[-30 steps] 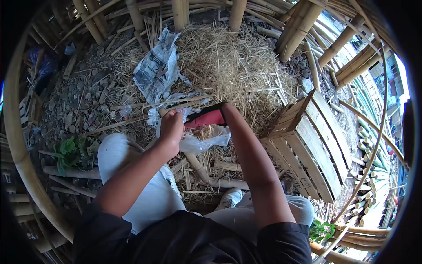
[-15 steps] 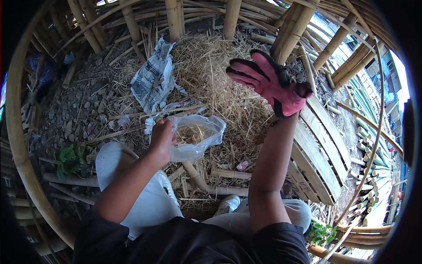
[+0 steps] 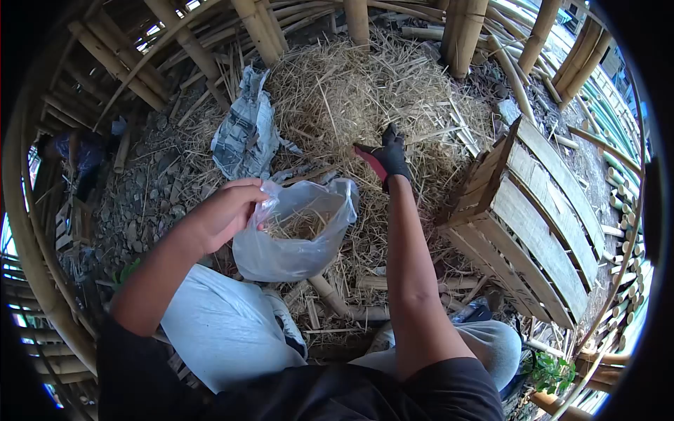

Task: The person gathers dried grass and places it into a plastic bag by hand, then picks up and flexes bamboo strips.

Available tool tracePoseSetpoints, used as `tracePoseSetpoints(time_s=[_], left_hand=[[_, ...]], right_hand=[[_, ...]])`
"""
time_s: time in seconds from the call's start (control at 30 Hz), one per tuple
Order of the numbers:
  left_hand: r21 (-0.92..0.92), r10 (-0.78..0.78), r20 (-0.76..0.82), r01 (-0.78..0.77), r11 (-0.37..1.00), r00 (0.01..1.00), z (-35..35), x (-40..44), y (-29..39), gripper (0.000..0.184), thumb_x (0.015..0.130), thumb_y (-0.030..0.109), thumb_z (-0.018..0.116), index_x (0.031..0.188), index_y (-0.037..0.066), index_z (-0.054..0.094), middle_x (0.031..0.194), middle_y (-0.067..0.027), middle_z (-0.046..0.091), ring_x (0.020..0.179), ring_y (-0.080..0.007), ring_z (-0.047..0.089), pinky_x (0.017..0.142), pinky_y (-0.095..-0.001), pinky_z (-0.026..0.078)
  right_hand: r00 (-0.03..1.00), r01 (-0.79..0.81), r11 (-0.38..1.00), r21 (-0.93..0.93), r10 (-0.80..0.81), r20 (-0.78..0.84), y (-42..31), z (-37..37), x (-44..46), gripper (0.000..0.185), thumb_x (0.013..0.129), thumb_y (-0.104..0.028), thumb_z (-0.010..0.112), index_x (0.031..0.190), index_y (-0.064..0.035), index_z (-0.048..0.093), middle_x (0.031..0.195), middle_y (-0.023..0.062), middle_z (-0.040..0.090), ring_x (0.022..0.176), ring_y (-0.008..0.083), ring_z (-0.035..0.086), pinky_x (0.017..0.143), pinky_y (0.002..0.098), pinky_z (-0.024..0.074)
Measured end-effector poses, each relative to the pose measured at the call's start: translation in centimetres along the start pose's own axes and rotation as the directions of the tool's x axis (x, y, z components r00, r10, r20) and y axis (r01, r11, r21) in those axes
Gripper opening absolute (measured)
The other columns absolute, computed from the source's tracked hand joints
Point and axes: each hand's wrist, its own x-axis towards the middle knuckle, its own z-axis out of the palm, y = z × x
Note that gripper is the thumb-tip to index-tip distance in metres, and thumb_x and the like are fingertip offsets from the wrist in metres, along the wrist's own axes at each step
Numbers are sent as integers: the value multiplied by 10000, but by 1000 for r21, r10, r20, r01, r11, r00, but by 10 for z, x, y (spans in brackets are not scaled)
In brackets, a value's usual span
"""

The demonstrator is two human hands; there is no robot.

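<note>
My left hand (image 3: 235, 210) grips the rim of a clear plastic bag (image 3: 281, 259), fingers closed on its left edge. The bag's mouth gapes upward, with some straw (image 3: 303, 224) inside. My right hand (image 3: 385, 160), in a pink and black work glove, reaches down onto the heap of dry straw (image 3: 337, 105) beyond the bag. Two parts of the glove point apart, and the other fingers are hard to make out. No held thing shows in it. A crumpled newspaper sheet (image 3: 246, 130) lies on the ground left of the heap.
A slatted wooden crate (image 3: 533, 217) stands tilted to the right of my right arm. Bamboo posts (image 3: 463, 35) rise behind the straw. Cut bamboo poles (image 3: 621, 231) are stacked at far right. Stony ground (image 3: 151, 182) lies left; a bamboo piece (image 3: 330, 295) lies before my feet.
My right hand has turned over and come down onto the straw from a raised, palm-up pose. My left hand has shifted its hold on the bag's rim. The view has swung, showing more crate.
</note>
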Motion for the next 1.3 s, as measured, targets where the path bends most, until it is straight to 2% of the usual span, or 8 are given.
tracePoseSetpoints(time_s=[0.13, 0.37, 0.47, 0.73, 0.93, 1.07, 1.2, 1.3], left_hand=[[-105, -71, 65, 78, 991, 995, -7, 27, -8, 284, 931, 115, 504, 1185, -5, 540, 992, -85, 622, 831, -164, 584, 695, -328, 477], [36, -60, -24, 61, 997, 998, -15, 35, 7, 342, 954, 136, 510, 1255, -26, 520, 1039, -94, 615, 848, -162, 590, 683, -318, 479], [100, -53, -34, 57, 993, 998, -11, 33, 8, 347, 957, 132, 509, 1265, -28, 512, 1056, -99, 617, 857, -158, 592, 689, -310, 486], [238, -60, -136, 92, 967, 989, 13, 8, 9, 367, 947, 103, 519, 1290, -28, 496, 1132, -109, 614, 963, -166, 614, 785, -327, 515], [479, -93, -208, 184, 858, 974, 25, -13, 21, 362, 935, 94, 514, 1279, -18, 508, 1135, -110, 619, 1011, -174, 624, 863, -329, 516], [534, -111, -170, 186, 825, 979, 30, -33, 31, 348, 932, 88, 507, 1264, -12, 523, 1126, -97, 622, 1006, -164, 616, 872, -322, 504], [598, -124, -88, 152, 787, 988, 13, -41, 1, 365, 929, 85, 520, 1280, -11, 503, 1112, -78, 604, 987, -143, 598, 834, -304, 504], [528, -157, -78, 175, 831, 984, 1, -37, -26, 424, 928, 88, 548, 1328, -32, 472, 1147, -98, 607, 1017, -147, 589, 840, -298, 487]], right_hand=[[975, 210, 796, -568, -210, 66, -64, -8, 8, 988, 718, -458, 758, 1525, -389, 193, 1582, 281, 89, 1446, 477, 164, 1015, 762, 178], [903, 315, 802, -508, -88, 421, -27, 41, 15, 546, 782, -393, 687, 1284, -188, 625, 1573, 127, 260, 1427, 396, 247, 1086, 699, 157], [899, -162, 960, 227, 49, 435, 48, 103, 54, 434, 780, -287, 681, 1177, -111, 667, 1187, 172, 659, 1102, 339, 626, 916, 447, 486], [984, -161, 343, 925, -13, 176, -17, -18, 104, 181, 856, -192, 631, 915, -22, 645, 743, 67, 622, 658, 155, 560, 583, 321, 435], [947, -86, 174, 981, -293, 135, -64, -78, 106, 346, 922, -299, 582, 1076, 3, 652, 938, 151, 699, 822, 229, 666, 702, 383, 495], [914, 99, 890, 444, -258, 313, -85, -121, 60, 329, 938, -302, 574, 1048, -8, 671, 907, 112, 703, 742, 217, 661, 664, 374, 491], [843, -430, 154, 889, -283, 457, -42, -96, 43, 345, 907, -287, 596, 1113, -20, 666, 902, 102, 695, 748, 162, 611, 657, 344, 473], [912, -206, 532, 821, -200, 358, 13, -57, 57, 456, 896, -372, 622, 1176, -13, 647, 1023, 146, 694, 920, 195, 629, 797, 366, 485]])
